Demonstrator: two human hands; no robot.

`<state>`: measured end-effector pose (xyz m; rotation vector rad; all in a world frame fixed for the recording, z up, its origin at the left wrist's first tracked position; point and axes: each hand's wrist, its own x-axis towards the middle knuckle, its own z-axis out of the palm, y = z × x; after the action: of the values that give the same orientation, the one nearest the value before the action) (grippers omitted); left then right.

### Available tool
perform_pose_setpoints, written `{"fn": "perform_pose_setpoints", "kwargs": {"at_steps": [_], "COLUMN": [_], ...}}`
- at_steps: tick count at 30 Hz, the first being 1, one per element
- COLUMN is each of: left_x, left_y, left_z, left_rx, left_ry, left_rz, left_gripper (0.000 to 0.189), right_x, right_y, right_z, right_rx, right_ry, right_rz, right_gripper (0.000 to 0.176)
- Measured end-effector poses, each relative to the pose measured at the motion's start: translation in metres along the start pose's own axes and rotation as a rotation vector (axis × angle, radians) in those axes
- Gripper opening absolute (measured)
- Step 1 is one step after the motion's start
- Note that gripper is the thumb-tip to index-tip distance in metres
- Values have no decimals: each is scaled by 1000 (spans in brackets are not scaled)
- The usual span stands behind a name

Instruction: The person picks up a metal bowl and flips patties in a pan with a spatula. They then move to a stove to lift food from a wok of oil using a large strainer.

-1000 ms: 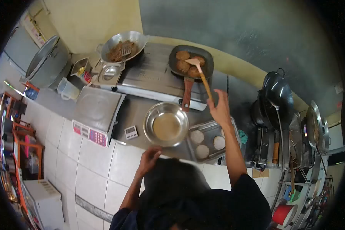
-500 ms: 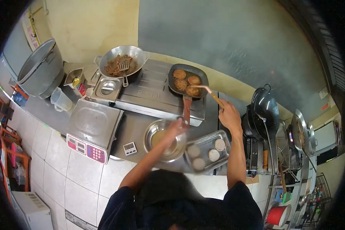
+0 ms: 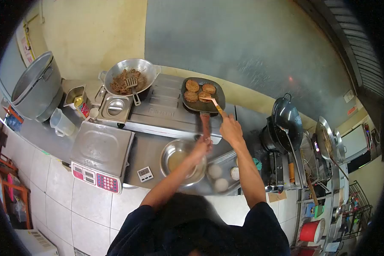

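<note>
Right hand (image 3: 231, 129) grips the spatula (image 3: 213, 103), blade among four browned patties (image 3: 192, 85) in the pan (image 3: 220, 94). Left hand (image 3: 202, 147) meets the pan's handle (image 3: 205, 121), grip unclear. Pale patties (image 3: 214, 171) lie uncooked on the tray (image 3: 224, 157).

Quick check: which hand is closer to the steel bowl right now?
Left. The left hand hangs over the far right rim of the steel bowl, by the pan handle. The right hand is beyond the bowl, to its right, gripping the spatula.
</note>
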<state>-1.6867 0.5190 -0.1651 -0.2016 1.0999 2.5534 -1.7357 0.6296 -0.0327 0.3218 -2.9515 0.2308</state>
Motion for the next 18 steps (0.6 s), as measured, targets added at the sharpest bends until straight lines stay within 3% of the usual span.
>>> {"fn": "perform_pose_setpoints", "kwargs": {"at_steps": [10, 15, 18], "left_x": [-1, -5, -10], "left_y": [-4, -2, 5], "left_z": [-7, -2, 3], "left_rx": [24, 37, 49], "left_ry": [-17, -14, 5], "left_rz": [19, 10, 7], "left_gripper": [8, 9, 10], "right_x": [-16, -1, -10], "right_y": [7, 18, 14], "right_z": [-65, -15, -23], "right_rx": [-78, 13, 42], "right_ry": [-150, -49, -52], "right_rz": [9, -14, -52], "right_gripper": [42, 44, 43]}}
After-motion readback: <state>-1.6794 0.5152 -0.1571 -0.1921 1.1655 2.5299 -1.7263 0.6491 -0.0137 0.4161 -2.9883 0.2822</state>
